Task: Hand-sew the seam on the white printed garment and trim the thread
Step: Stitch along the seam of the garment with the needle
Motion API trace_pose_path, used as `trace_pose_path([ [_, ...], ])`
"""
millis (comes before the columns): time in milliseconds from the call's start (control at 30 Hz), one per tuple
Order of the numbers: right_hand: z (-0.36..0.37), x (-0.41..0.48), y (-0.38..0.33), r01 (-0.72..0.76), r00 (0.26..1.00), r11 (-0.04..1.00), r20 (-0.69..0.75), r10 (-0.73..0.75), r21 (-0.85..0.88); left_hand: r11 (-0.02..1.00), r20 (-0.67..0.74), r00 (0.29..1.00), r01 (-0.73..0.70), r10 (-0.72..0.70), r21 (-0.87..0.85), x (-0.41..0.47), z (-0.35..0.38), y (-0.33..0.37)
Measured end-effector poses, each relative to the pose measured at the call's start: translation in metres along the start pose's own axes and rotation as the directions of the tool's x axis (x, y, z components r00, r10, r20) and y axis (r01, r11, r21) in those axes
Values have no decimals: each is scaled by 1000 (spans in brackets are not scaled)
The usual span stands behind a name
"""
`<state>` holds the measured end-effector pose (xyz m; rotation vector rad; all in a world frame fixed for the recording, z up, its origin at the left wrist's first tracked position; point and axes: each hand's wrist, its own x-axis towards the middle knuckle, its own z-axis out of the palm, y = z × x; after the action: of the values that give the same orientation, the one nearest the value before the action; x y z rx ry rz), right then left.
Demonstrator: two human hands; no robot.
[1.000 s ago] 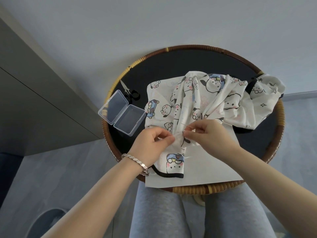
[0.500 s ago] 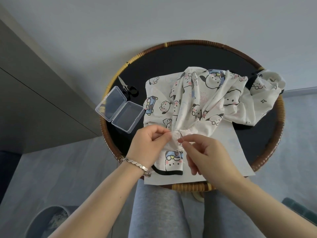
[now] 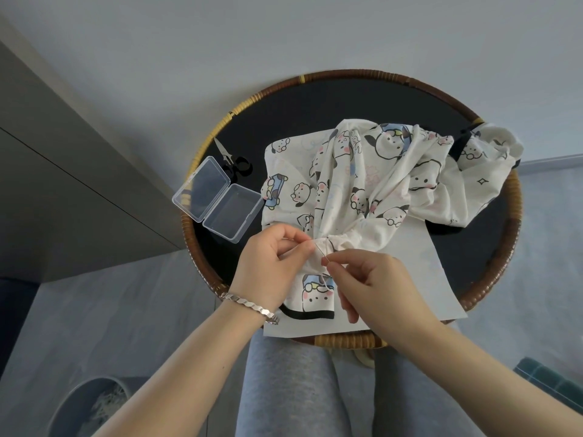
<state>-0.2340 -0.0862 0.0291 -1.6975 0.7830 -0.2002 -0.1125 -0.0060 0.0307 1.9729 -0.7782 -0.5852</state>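
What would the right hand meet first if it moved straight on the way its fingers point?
Probably the bunched fold of the white printed garment, just ahead of the needle the right hand pinches; the left hand grips that fold beyond. Depth is unclear.

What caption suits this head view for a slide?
Left hand holds the gathered garment; right hand pinches the needle.

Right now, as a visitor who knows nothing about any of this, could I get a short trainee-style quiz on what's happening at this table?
1. True or false: the clear box lies open.
2. The left hand grips: A the box, B the printed garment?
3. What does the right hand pinch?
Key: 1 true; 2 B; 3 the needle.
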Motion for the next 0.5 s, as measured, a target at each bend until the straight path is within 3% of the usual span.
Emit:
trace_pose_path([
  [367,6,3,-3,24,998,1000,-51,-25,-17,992,-35,995,-93,96,81,-12,7,0],
  [500,9,3,-3,-15,997,997,-71,21,79,976,-17,984,-175,178,129,-13,9,-2],
])
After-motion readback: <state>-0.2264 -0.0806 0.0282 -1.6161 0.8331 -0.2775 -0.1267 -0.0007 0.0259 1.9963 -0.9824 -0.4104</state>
